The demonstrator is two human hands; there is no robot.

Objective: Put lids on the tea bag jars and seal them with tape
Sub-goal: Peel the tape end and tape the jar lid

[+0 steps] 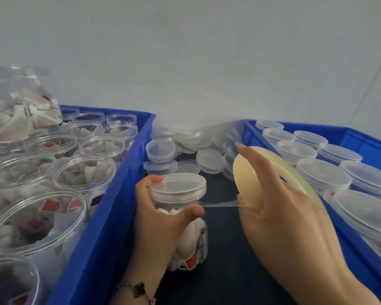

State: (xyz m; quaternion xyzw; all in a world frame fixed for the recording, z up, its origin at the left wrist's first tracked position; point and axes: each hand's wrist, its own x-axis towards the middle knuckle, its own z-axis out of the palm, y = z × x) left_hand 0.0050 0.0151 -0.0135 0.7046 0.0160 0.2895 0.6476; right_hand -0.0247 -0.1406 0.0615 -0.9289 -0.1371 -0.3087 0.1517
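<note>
Hands gripping jar, tape roll.

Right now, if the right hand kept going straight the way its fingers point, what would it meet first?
Probably the heap of loose lids against the wall, just beyond the right hand and its tape roll; depth is uncertain from this single view.

Noted 2 blue plastic crates. Found the left crate running from the lower left toward the back, its long wall slanting up to a corner near the middle. Found the right crate along the right side, well apart from the first. Saw a dark, matte surface between them. Saw behind both a pale grey wall, crossed at far right by a thin slanting seam. Spotted a thin beaded bracelet with a dark clover-shaped charm at the bottom edge.
</note>
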